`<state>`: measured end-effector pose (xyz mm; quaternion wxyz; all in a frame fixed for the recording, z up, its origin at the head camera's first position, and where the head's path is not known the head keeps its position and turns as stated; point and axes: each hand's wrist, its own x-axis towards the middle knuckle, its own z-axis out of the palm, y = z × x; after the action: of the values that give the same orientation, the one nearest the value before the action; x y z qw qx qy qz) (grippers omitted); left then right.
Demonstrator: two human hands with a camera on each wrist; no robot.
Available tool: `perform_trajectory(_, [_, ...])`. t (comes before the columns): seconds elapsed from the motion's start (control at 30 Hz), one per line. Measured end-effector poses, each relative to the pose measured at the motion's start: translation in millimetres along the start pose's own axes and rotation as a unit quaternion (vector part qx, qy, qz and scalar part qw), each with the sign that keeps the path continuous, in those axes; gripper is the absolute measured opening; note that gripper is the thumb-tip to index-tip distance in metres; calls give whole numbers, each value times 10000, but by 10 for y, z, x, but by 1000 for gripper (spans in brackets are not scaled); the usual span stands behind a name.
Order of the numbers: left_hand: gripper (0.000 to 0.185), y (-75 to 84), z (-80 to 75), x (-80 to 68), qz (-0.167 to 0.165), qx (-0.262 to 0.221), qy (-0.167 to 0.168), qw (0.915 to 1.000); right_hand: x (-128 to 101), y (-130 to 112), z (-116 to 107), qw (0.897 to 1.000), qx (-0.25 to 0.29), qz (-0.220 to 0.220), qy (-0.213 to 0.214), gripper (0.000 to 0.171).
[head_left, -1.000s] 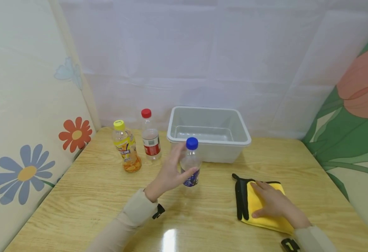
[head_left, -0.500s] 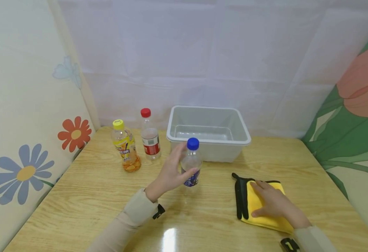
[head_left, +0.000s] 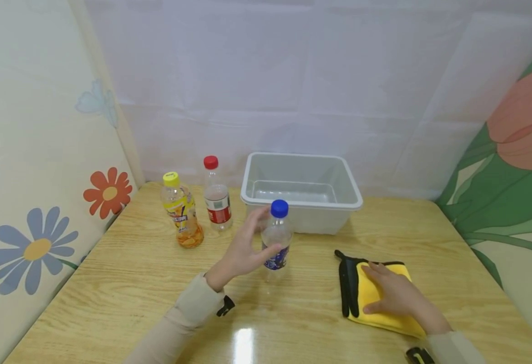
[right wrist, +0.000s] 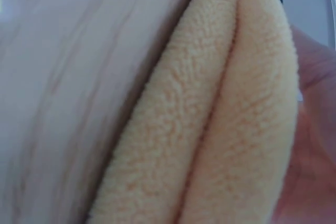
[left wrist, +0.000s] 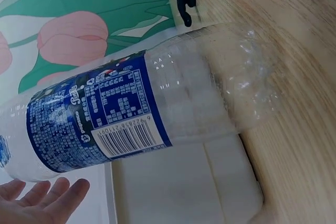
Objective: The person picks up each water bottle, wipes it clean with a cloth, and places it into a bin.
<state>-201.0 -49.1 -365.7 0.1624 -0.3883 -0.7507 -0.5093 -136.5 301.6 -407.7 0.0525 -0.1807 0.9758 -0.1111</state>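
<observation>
— Where is the bottle (head_left: 276, 237) kept?
— At frame centre, upright on the bench (head_left: 125, 288), gripped by the left hand (head_left: 243, 247). The cloth (head_left: 384, 298), lower right, is pressed under the flat right hand (head_left: 393, 293).
— What might go wrong?
— Being light and nearly empty, it could be tipped by a loose grip.

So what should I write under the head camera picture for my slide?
Left hand holds a blue-capped bottle upright on the wooden table; right hand rests on a yellow cloth.
</observation>
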Motion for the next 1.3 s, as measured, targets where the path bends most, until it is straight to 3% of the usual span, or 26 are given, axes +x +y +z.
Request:
perform_trajectory(0.23, [62, -75, -55, -52, -297, 25, 350, 9989, -9, -17, -2, 10000, 61, -17, 47, 93])
perform_trajectory(0.67, [59, -132, -67, -75, -422, -100, 86, 9990, -37, -114, -33, 10000, 41, 24, 47, 85])
perform_trajectory(0.8, [58, -88, -59, -68, -464, -105, 27, 9989, -50, -125, -27, 9999, 35, -35, 115, 80])
perform_trajectory(1.0, [54, 133, -112, -31, -556, -149, -79, 9983, -63, -125, -15, 9999, -12, -38, 108, 75])
perform_trajectory(1.17, [56, -66, -62, -71, -593, -364, -117, 9975, -66, -117, -2, 9999, -65, -43, 78, 71])
perform_trajectory(1.3, [56, -117, -45, -81, -580, -444, -103, 9973, -69, -114, 8, 9999, -73, -45, 82, 70])
